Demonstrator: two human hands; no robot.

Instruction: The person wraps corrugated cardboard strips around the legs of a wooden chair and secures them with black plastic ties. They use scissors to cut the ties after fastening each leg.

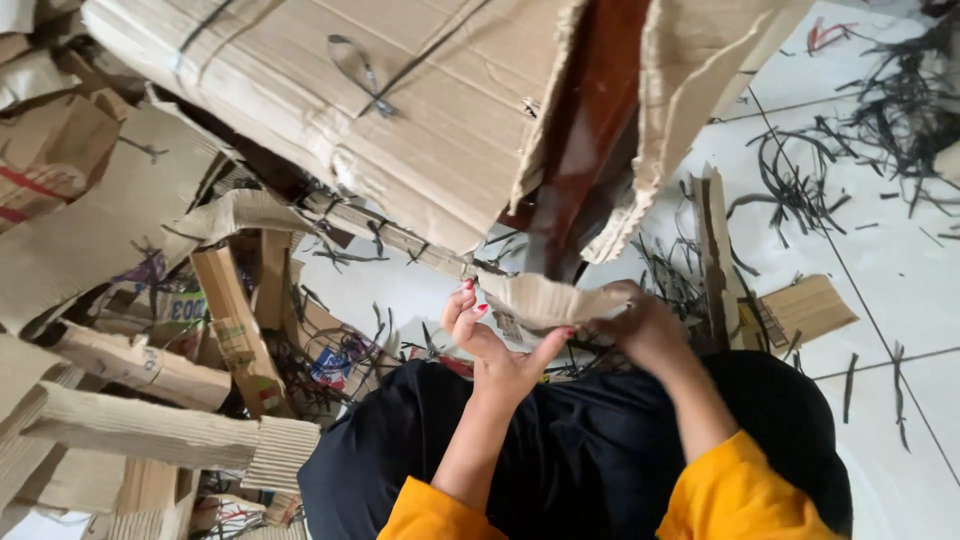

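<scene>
A torn strip of brown cardboard [548, 298] is held between both hands over my lap. My left hand [492, 342] grips its left end with fingers and thumb; the nails are painted red. My right hand [645, 328] pinches its right end. Just above hangs a large bundle of flattened corrugated cardboard [360, 100] with a dark red-brown inner face [585, 120] showing through a ragged split. I wear yellow sleeves and dark trousers [580, 450].
Heaps of cardboard scraps [120, 260] and folded corrugated pieces [150, 435] fill the left. Black plastic strapping bits [880, 110] litter the white tiled floor [900, 280] on the right. A small cardboard piece [805, 308] and an upright strip [715, 255] lie by my right knee.
</scene>
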